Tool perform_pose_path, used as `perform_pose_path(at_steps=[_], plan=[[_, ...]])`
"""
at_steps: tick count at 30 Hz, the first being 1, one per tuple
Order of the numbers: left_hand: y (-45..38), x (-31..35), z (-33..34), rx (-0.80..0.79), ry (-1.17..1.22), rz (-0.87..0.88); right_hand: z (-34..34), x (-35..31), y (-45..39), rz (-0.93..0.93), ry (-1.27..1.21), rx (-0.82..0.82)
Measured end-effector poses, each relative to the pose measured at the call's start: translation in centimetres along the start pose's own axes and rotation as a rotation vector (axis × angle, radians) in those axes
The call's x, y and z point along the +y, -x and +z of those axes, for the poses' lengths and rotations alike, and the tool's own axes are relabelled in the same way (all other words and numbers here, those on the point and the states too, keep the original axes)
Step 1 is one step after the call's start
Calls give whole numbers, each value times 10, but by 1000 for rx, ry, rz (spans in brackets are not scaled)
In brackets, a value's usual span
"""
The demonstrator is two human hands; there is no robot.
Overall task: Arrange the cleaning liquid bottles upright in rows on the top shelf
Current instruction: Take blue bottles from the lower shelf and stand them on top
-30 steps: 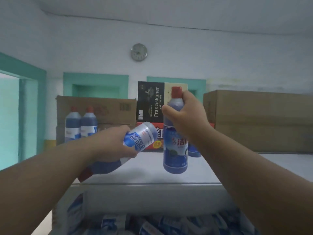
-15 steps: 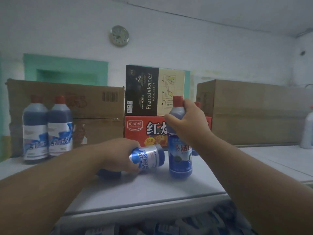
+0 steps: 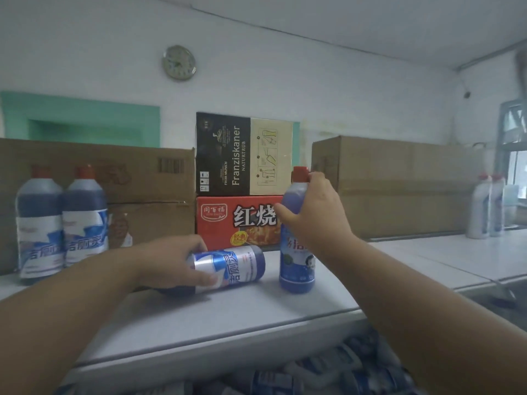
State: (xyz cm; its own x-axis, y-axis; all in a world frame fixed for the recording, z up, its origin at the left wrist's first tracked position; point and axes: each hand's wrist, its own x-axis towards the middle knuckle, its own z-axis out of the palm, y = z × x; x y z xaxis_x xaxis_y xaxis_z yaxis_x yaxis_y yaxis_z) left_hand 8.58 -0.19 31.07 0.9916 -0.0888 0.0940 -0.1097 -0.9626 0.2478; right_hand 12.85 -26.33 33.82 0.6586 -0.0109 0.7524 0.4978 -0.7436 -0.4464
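Observation:
My left hand (image 3: 174, 260) grips a blue cleaning bottle (image 3: 236, 266) that lies on its side on the white top shelf (image 3: 228, 312), its base pointing right. My right hand (image 3: 313, 215) holds a second blue bottle with a red cap (image 3: 296, 266) by its neck; it stands upright on the shelf just right of the lying one. Two more blue bottles (image 3: 40, 226) (image 3: 84, 218) stand upright side by side at the far left, in front of a cardboard box.
Cardboard boxes (image 3: 399, 183) line the back of the shelf, with a red carton (image 3: 228, 220) and a black Franziskaner box (image 3: 242, 155) in the middle. Two white bottles (image 3: 484, 206) stand far right. Several more blue bottles (image 3: 313, 374) lie below the shelf edge.
Both hands have come down onto the shelf: the right bottle now stands on its base and the left bottle lies on the surface. The view has shifted right and closer.

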Motion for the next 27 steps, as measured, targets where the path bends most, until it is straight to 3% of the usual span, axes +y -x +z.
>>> perform_pose_path(at_steps=[5,8,11,13,15,18,20,23,25,27], plan=[[14,-19,-5,-80,92,-70,-5,-6,19,-49,223,132],[22,-27,-1,3,134,-51,-3,-14,27,-137,332,175],[27,-31,4,118,183,-31,4,-28,36,-351,377,145],[30,-30,5,191,230,-21,13,-42,39,-507,396,20],[33,-28,-1,257,286,10,26,-60,38,-593,362,-246],[40,-25,-10,261,391,27,50,-82,29,-512,270,-659],[45,-24,-10,237,467,13,60,-88,23,-413,219,-823],[47,-30,-9,295,631,10,59,-91,15,-381,148,-857],[45,-35,-9,390,813,1,55,-90,7,-331,55,-776],[43,-37,-7,362,896,2,55,-86,1,-194,-140,-724]])
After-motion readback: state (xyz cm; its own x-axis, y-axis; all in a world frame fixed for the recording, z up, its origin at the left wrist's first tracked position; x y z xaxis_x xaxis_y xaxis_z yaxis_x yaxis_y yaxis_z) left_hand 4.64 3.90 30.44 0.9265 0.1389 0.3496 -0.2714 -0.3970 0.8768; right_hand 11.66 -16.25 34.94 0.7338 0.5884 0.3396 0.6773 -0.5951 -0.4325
